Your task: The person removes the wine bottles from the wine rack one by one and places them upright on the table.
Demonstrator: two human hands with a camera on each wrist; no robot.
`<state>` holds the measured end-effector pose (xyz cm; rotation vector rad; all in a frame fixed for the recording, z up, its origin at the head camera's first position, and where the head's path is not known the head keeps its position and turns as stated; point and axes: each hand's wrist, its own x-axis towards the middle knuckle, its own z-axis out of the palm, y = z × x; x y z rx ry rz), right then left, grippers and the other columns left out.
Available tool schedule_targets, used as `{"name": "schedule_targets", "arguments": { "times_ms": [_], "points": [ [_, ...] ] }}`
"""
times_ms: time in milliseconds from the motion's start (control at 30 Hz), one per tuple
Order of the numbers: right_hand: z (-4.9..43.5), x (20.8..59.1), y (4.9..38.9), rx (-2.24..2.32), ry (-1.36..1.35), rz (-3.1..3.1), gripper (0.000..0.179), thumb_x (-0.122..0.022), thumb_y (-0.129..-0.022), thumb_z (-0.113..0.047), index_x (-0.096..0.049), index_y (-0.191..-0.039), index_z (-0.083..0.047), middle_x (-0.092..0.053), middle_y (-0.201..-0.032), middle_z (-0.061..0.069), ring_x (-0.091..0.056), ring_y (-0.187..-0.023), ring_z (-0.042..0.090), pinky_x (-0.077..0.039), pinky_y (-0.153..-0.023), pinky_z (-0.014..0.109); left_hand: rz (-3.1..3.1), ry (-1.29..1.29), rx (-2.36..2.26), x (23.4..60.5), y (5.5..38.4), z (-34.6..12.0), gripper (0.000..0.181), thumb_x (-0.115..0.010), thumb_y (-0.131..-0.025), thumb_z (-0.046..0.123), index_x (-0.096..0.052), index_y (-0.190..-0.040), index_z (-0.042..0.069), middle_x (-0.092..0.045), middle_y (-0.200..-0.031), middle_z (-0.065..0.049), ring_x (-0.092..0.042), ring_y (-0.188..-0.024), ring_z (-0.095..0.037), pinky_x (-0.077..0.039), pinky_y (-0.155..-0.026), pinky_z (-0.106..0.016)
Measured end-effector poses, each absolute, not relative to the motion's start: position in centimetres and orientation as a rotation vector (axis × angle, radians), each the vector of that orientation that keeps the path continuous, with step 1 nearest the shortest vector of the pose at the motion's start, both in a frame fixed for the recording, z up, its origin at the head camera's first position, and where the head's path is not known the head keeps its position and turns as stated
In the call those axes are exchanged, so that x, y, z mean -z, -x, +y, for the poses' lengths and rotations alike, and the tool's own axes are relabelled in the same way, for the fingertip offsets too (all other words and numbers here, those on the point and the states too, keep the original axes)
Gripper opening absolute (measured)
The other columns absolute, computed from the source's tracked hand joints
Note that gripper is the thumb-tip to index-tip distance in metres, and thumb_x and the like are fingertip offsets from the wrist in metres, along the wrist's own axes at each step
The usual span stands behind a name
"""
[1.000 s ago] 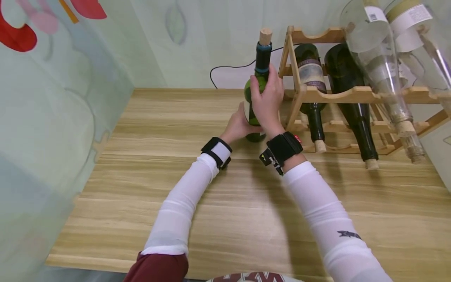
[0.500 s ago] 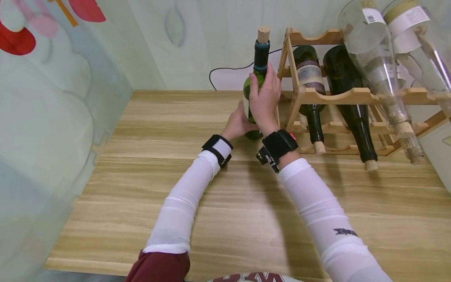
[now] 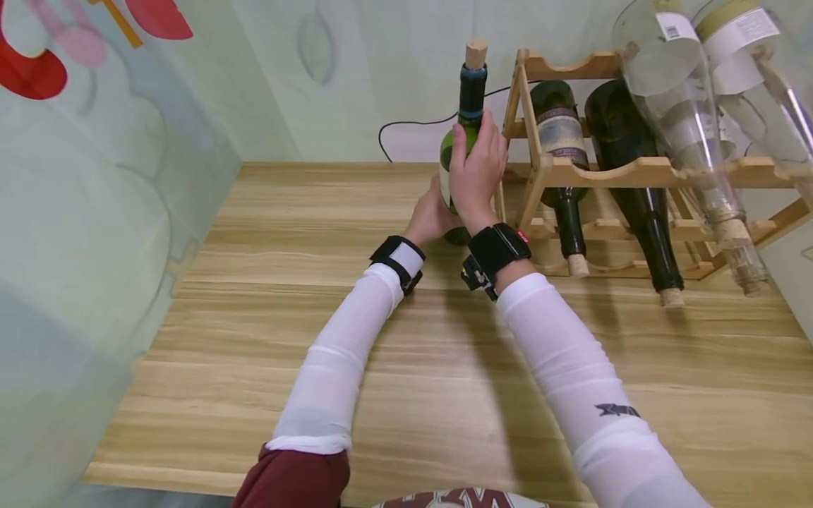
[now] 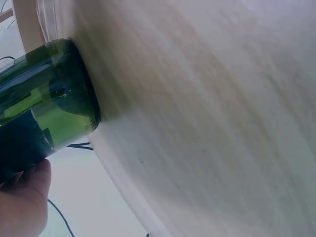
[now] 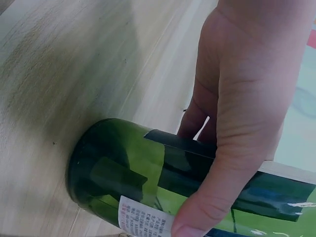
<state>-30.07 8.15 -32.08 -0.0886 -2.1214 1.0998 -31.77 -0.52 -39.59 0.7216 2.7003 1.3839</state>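
Observation:
A green wine bottle (image 3: 472, 99) with a cork (image 3: 476, 53) in its neck is held upright near the back of the table, just left of the wooden rack. My right hand (image 3: 476, 169) grips its upper body, thumb along the near side. Lower down, my left hand (image 3: 430, 212) holds the bottle from the left; its fingers are partly hidden. In the right wrist view, the left hand (image 5: 242, 113) wraps around the glass close to a small printed label (image 5: 143, 217). The bottle's base (image 4: 79, 89) appears to meet the tabletop in the left wrist view.
The wooden wine rack (image 3: 540, 169) stands at the right, holding dark corked bottles (image 3: 568, 219) below and clear glass bottles (image 3: 692, 127) on top. Their necks jut toward the front. A thin black cable (image 3: 413, 123) runs along the back wall behind the table (image 3: 286, 303).
Both hands and the bottle have shifted slightly toward the back wall. My right wrist has moved a little to the left. The rack and its bottles stay where they were.

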Motion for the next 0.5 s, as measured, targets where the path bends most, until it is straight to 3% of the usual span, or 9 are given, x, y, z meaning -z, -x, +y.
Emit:
{"name": "schedule_targets", "arguments": {
  "times_ms": [333, 500],
  "points": [
    [8.05, 32.07, 30.76, -1.058, 0.105, -2.118, 0.05, -0.039, -0.092, -0.038, -0.039, -0.129, -0.004, -0.054, -0.116, 0.007, -0.044, -0.109, 0.02, -0.03, -0.096, 0.03, 2.732, -0.679, -1.369, 39.34, 32.2, -0.25, 0.081, -0.072, -0.069, 0.019, -0.025, -0.134, 0.01, -0.043, -0.129, -0.008, -0.045, -0.116, -0.02, -0.035, -0.099, -0.029],
    [8.02, 32.16, 31.14, -1.024, 0.12, -2.122, 0.05, -0.039, -0.093, -0.037, -0.039, -0.129, -0.003, -0.054, -0.114, 0.008, -0.046, -0.108, 0.02, -0.032, -0.095, 0.031, 2.761, -0.592, -1.342, 39.46, 32.6, -0.11, 0.082, -0.071, -0.069, 0.019, -0.022, -0.134, 0.006, -0.047, -0.125, -0.013, -0.047, -0.115, -0.026, -0.038, -0.096, -0.033]
  ]
}}
